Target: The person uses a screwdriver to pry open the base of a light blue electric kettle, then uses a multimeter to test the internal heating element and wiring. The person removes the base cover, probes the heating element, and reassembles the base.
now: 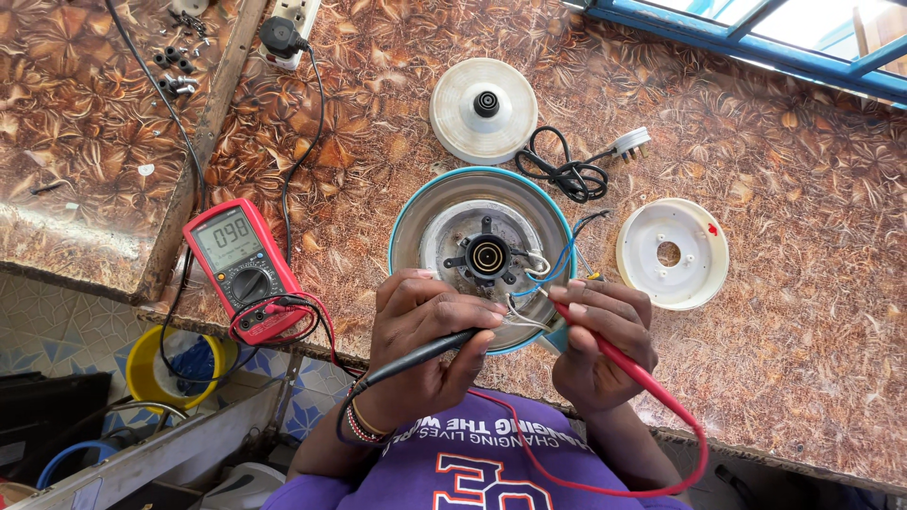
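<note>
Because the upturned kettle body (482, 255) sits at the counter's (803, 312) near edge with its wiring exposed, we close our left hand (420, 345) on the black probe (430, 349) and our right hand (605, 345) on the red probe (614, 354), tips at its terminals, while the red multimeter (241, 264) lies leftward, display facing us.

brown patterned table (803, 312), upturned kettle (416, 212), multimeter (241, 264), two white discs (463, 113), coiled cord (567, 175)
</note>
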